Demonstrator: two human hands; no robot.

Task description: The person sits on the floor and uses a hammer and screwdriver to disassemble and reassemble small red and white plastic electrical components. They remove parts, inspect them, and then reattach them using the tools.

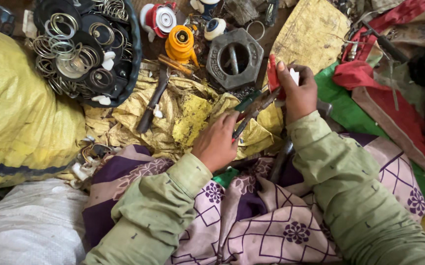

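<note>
Both hands are ours: our left hand (216, 142) grips one pair of pliers (251, 110), our right hand (298, 93) pinches one red-and-white part (273, 74) above the yellow sacking (192, 115). Plier tips are hard to make out.

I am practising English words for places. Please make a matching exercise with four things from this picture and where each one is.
Things:
1. pliers
2. red part
3. metal rings
4. grey hexagonal weight

Places:
A. in the dark tub at upper left
B. in the left hand
C. on the ground, above the hands
D. in the right hand

Pairs: 1-B, 2-D, 3-A, 4-C
</note>
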